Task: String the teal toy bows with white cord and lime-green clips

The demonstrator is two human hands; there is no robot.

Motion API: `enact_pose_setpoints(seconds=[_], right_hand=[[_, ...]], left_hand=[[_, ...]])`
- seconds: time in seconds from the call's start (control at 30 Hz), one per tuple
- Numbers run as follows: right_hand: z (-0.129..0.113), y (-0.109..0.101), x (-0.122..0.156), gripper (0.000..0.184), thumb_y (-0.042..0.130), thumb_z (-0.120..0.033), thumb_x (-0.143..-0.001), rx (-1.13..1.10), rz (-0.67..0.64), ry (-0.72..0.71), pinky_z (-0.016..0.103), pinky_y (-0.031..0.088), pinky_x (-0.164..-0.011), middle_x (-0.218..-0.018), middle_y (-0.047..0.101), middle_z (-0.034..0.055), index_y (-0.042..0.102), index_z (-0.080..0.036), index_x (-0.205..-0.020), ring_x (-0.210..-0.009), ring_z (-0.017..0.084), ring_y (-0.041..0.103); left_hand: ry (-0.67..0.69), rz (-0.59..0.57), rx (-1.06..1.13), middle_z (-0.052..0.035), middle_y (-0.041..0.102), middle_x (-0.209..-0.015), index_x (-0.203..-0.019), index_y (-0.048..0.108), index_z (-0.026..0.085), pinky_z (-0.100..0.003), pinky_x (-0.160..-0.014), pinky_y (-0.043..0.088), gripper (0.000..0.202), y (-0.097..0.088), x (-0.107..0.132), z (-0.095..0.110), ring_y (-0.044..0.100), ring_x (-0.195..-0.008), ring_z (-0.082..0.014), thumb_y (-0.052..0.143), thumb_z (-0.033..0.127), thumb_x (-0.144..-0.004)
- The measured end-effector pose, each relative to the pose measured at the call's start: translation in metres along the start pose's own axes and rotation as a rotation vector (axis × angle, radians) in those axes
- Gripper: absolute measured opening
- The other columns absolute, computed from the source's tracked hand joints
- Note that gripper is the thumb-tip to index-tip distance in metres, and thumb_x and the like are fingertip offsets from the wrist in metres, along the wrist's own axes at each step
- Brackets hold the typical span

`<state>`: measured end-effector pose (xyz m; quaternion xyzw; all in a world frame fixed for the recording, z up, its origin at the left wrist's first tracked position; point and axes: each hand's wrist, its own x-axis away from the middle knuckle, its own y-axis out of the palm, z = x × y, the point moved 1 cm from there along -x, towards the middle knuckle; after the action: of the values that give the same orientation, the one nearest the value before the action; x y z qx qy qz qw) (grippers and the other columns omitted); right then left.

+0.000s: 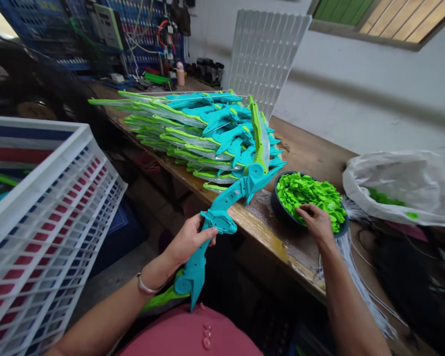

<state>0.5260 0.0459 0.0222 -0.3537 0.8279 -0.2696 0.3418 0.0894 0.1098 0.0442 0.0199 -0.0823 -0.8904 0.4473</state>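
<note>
My left hand (189, 241) is closed around the grip of a turquoise and lime-green toy bow (228, 197), held aslant in front of the pink shirt. Its upper green limb (259, 136) points up over the table, and the lower limb runs down behind my left forearm. Over a dark bowl (280, 208) of small lime-green plastic pieces (313, 193), my right hand (315, 221) dips its fingers in at the near side. Thumb and fingertips are drawn together among the pieces. What they hold, if anything, is hidden.
A pile of similar toy bows (207, 123) covers the wooden table (311, 136). Right of the bowl lie a white sack (426, 170) with green pieces and a bundle of white strings (363, 296). A white plastic crate (77, 198) stands at left. A corrugated translucent panel (267, 54) leans at the wall.
</note>
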Motion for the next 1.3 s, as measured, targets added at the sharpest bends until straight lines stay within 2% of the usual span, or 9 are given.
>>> enact_pose_setpoints(seconds=[0.1, 0.17, 0.27, 0.4, 0.7, 0.97, 1.2, 1.3], right_hand=[[-0.003, 0.002, 0.004, 0.050, 0.073, -0.068, -0.075, -0.047, -0.001, 0.038, 0.038, 0.051, -0.073, -0.077, 0.072, 0.0065, 0.072, -0.019, -0.078, -0.073, 0.023, 0.064], [-0.003, 0.003, 0.005, 0.044, 0.075, -0.061, -0.082, -0.065, -0.021, 0.067, 0.037, 0.054, -0.077, -0.080, 0.071, 0.0041, 0.071, -0.017, -0.082, -0.076, 0.020, 0.066], [0.000, 0.004, 0.004, 0.033, 0.070, -0.047, -0.097, -0.093, -0.067, 0.123, 0.034, 0.057, -0.078, -0.084, 0.068, 0.0011, 0.068, -0.014, -0.091, -0.076, 0.015, 0.066], [0.004, 0.005, 0.004, 0.026, 0.066, -0.039, -0.101, -0.153, -0.101, 0.200, 0.030, 0.059, -0.071, -0.089, 0.068, 0.0013, 0.067, -0.013, -0.100, -0.075, 0.014, 0.066], [-0.003, 0.002, 0.005, 0.023, 0.067, -0.035, -0.101, -0.287, -0.046, 0.269, 0.026, 0.058, -0.066, -0.089, 0.066, 0.0009, 0.066, -0.013, -0.102, -0.072, 0.012, 0.064], [-0.007, 0.001, 0.002, 0.022, 0.067, -0.034, -0.101, -0.319, 0.008, 0.309, 0.025, 0.057, -0.063, -0.090, 0.066, 0.0011, 0.065, -0.013, -0.103, -0.072, 0.012, 0.064], [-0.013, 0.000, 0.000, 0.025, 0.066, -0.037, -0.102, -0.344, -0.070, 0.356, 0.028, 0.059, -0.067, -0.098, 0.067, 0.0033, 0.065, -0.013, -0.110, -0.077, 0.013, 0.066], [-0.017, 0.001, 0.000, 0.025, 0.066, -0.037, -0.102, -0.361, -0.091, 0.368, 0.026, 0.058, -0.064, -0.094, 0.067, 0.0023, 0.065, -0.013, -0.108, -0.073, 0.012, 0.065]], left_hand=[[-0.007, 0.015, 0.014, -0.0008, 0.065, -0.067, -0.090, 0.061, 0.017, -0.029, -0.064, 0.046, 0.028, -0.001, 0.006, 0.007, 0.057, -0.063, -0.0154, 0.072, 0.042, -0.085], [-0.017, 0.035, -0.001, -0.0005, 0.065, -0.066, -0.087, 0.061, 0.017, -0.029, -0.062, 0.046, 0.027, -0.002, 0.011, 0.011, 0.057, -0.062, -0.0151, 0.072, 0.041, -0.084], [-0.027, 0.071, -0.008, -0.0003, 0.065, -0.066, -0.083, 0.061, 0.018, -0.028, -0.060, 0.045, 0.026, -0.004, 0.018, 0.014, 0.056, -0.061, -0.0152, 0.073, 0.041, -0.083], [-0.037, 0.097, 0.009, -0.0006, 0.065, -0.065, -0.081, 0.062, 0.019, -0.029, -0.060, 0.046, 0.027, -0.008, 0.023, 0.013, 0.056, -0.061, -0.0163, 0.074, 0.043, -0.080], [-0.039, 0.128, 0.021, -0.0007, 0.065, -0.064, -0.080, 0.062, 0.019, -0.029, -0.060, 0.046, 0.030, -0.008, 0.032, 0.015, 0.057, -0.061, -0.0164, 0.076, 0.045, -0.079], [-0.018, 0.140, 0.038, -0.0008, 0.065, -0.065, -0.079, 0.062, 0.019, -0.030, -0.062, 0.048, 0.028, -0.010, 0.034, 0.011, 0.058, -0.062, -0.0167, 0.075, 0.044, -0.080], [-0.011, 0.132, 0.033, -0.0003, 0.065, -0.065, -0.078, 0.062, 0.019, -0.029, -0.061, 0.047, 0.027, -0.009, 0.033, 0.013, 0.057, -0.062, -0.0164, 0.075, 0.043, -0.081], [-0.008, 0.128, 0.041, -0.0001, 0.064, -0.064, -0.078, 0.061, 0.019, -0.029, -0.059, 0.045, 0.028, -0.008, 0.031, 0.014, 0.056, -0.061, -0.0161, 0.075, 0.043, -0.080]])
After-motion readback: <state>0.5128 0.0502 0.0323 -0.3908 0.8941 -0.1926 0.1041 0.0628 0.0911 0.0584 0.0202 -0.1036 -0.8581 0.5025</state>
